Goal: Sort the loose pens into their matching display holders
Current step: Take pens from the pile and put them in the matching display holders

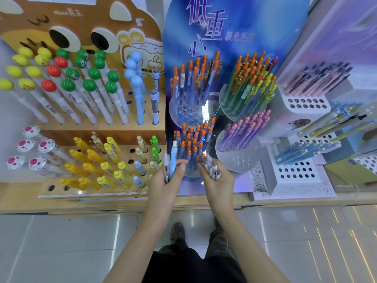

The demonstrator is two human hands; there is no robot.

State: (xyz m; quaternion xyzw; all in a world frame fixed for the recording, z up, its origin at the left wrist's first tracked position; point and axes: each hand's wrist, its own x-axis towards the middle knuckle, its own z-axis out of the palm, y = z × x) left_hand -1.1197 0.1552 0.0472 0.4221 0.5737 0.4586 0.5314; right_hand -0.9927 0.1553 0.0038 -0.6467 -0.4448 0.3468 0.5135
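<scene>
Since both hands hold pens, the sorting is judged partly done at best. Nearest the camera, above a tiled floor (61, 242) and one shoe (177, 231), the left hand (167, 180) has fingers and thumb curled round two upright pens: a pale blue pen (173, 158) and a clear pen (166, 166) beside it. The right hand (218, 180), just beside it, grips a bundle of white and grey pens (211, 167), fingers wrapped round the barrels; their exact count cannot be told.

Both hands hover in front of the shelf edge (102, 203), close to a round clear holder (192, 177) packed with orange-capped pens (193, 144). Left of it, the lower wooden rack (58, 183) carries yellow pens (95, 158) and a few pale blue ones, with several holes vacant — candidate slots, by colour, for the pale blue pen. Right of the hands, a round holder of purple pens (238, 160) shows many empty holes at its front.

Farther back, the upper wooden rack (102, 127) holds ball-topped pens, tall blue ones and two grey-capped pens (154, 94) that resemble the right hand's bundle; open holes lie near them. Two more round holders (183, 115) stand before a blue poster (234, 27), and white blocks (302, 103) at far right hold pink and blue pens. No loose pen is seen lying on the shelf — what remains, as far as can be judged, is to place the pens in hand.
</scene>
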